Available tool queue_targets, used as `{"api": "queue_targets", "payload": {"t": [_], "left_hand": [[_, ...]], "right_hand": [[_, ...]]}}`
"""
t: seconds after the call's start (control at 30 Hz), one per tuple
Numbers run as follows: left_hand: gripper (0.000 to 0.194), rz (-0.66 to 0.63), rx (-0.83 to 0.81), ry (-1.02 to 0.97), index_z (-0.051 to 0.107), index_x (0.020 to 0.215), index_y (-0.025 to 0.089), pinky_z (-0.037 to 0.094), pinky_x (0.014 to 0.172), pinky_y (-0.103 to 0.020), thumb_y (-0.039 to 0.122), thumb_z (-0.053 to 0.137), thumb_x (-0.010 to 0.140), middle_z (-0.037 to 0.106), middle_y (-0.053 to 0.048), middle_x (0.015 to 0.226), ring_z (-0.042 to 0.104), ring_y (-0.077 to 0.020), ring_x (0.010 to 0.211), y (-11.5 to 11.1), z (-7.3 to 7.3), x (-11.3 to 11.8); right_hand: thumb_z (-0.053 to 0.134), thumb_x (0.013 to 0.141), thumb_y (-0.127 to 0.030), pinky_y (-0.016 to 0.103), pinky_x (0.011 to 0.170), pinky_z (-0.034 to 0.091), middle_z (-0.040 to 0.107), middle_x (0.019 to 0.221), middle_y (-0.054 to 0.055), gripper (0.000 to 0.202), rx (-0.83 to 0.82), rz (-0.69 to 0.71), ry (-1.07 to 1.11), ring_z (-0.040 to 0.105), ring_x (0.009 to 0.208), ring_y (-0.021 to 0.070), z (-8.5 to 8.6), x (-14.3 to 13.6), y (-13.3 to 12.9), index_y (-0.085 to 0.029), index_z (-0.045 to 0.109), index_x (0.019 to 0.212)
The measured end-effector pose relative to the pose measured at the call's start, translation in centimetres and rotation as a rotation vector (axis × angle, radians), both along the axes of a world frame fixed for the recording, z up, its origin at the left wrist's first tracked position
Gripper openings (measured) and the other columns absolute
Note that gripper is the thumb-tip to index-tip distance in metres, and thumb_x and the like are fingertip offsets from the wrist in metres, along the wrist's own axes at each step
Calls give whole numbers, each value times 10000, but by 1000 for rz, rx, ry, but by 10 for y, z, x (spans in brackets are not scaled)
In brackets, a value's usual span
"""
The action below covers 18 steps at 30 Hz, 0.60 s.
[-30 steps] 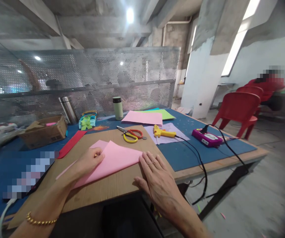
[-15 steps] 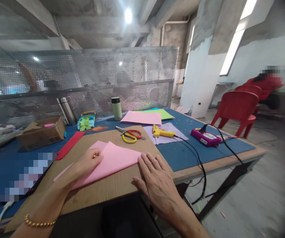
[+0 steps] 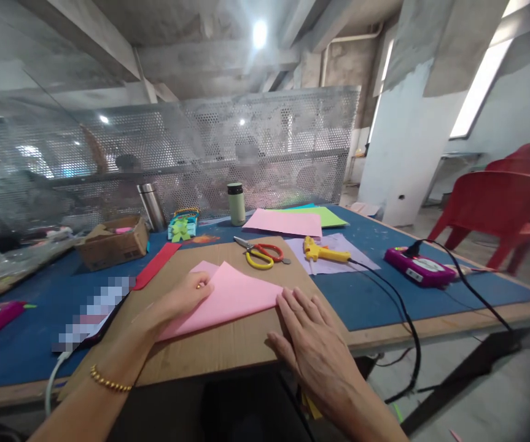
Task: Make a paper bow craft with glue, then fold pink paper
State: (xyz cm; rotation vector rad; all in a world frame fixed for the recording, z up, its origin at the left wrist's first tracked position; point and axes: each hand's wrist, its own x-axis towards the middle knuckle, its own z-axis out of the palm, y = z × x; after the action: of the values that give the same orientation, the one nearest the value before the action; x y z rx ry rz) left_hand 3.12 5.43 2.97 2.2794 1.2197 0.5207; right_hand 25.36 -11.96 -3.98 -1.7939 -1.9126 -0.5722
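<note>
Only the view swings left: curled bare left hand [image 3: 185,299] (grip unclear) and flat bare right hand [image 3: 313,334], pinching nothing, touch folded, pointed pink paper [image 3: 233,291], whose fold could skew if either slips.

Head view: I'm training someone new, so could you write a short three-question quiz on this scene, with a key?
1. True or false: the bare left hand touches the folded pink paper-like sheet.
2. What lies on the pale purple sheet? A) silver metal flask; B) yellow plastic glue gun; C) brown cardboard box.
3. Fill in: the gold beaded bracelet circles the ____ wrist.

Key: 1 true; 2 B; 3 left.
</note>
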Motion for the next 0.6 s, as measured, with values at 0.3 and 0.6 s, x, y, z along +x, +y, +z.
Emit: {"api": "queue_targets", "payload": {"t": [0.3, 0.6], "left_hand": [[217, -34, -42, 10, 414, 597, 213, 285, 581, -265, 337, 507, 749, 444, 33, 652, 394, -146, 621, 5, 6, 2], [159, 22, -34, 84, 444, 627, 206, 280, 580, -270, 273, 510, 756, 468, 25, 688, 406, -148, 629, 2, 8, 4]], "right_hand": [[476, 966, -538, 569, 1104, 408, 571, 1438, 170, 614, 11, 4, 18, 506, 1349, 353, 4, 2, 4, -150, 535, 1438], [504, 954, -531, 565, 1076, 413, 597, 1413, 156, 590, 36, -28, -8, 530, 1316, 361, 3, -1, 6, -145, 569, 1395]]}}
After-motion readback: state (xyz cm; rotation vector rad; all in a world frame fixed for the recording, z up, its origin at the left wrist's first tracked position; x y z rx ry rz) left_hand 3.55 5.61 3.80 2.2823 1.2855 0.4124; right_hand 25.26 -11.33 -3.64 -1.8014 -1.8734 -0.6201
